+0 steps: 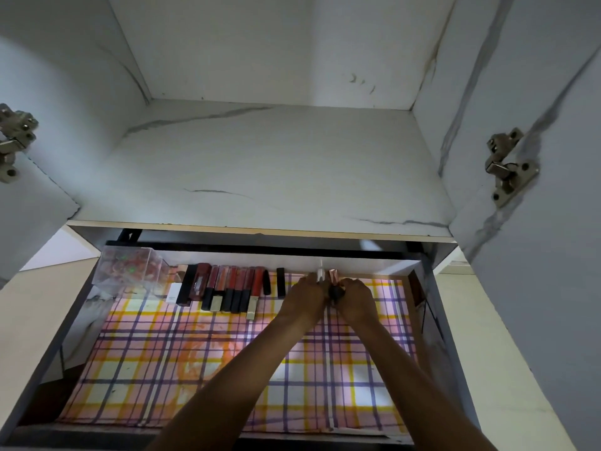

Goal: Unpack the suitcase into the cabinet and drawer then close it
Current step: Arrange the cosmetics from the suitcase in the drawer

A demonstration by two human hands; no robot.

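An open drawer (432,320) lined with a pink, yellow and purple checked cloth (201,362) fills the lower half of the head view. Along its back edge lies a row of several lipstick and lip-gloss tubes (227,288), with two black tubes (281,282) a little apart to the right. My left hand (304,301) and my right hand (356,301) meet at the back right of the drawer, each closed on a small bottle: a clear one (320,274) on the left, a rose-gold capped one (334,277) on the right. The suitcase is out of view.
A clear plastic box (130,265) with reddish items stands in the drawer's back left corner. Above the drawer is a white marbled cabinet shelf (266,164) with both doors open; metal hinges show at left (14,141) and right (507,167).
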